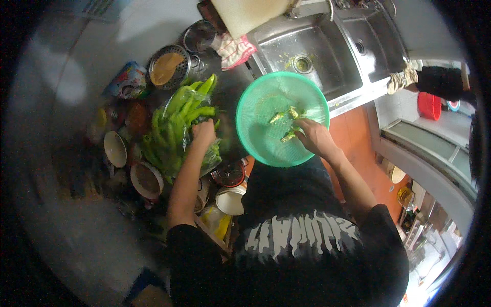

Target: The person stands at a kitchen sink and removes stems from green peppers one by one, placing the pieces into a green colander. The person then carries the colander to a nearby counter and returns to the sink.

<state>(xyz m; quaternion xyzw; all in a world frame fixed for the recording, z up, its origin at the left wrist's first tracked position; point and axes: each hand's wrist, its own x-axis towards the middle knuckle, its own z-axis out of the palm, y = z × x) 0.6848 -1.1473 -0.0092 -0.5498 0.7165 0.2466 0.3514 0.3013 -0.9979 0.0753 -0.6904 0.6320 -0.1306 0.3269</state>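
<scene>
A green plastic mesh basket (264,149) sits in front of my body, by the edge of the sink. Several pepper cores with seeds (294,112) lie on its bottom. My right hand (315,137) reaches in over the right rim, its fingertips at one core (287,136); whether they grip it is unclear. On the left, long green peppers (178,126) are heaped in a clear plastic bag (210,161). At the right side of that heap is my left hand (205,131), turned away with its fingers hidden, so any hold on a pepper cannot be made out.
A steel double sink (322,76) stands beyond the basket, with green bits round its drain. A red-and-white cloth (236,50), a cutting board (253,15) and a metal strainer (170,48) are at the back. Bowls (147,180) lie left; another person's sleeved arm (441,80) shows at right.
</scene>
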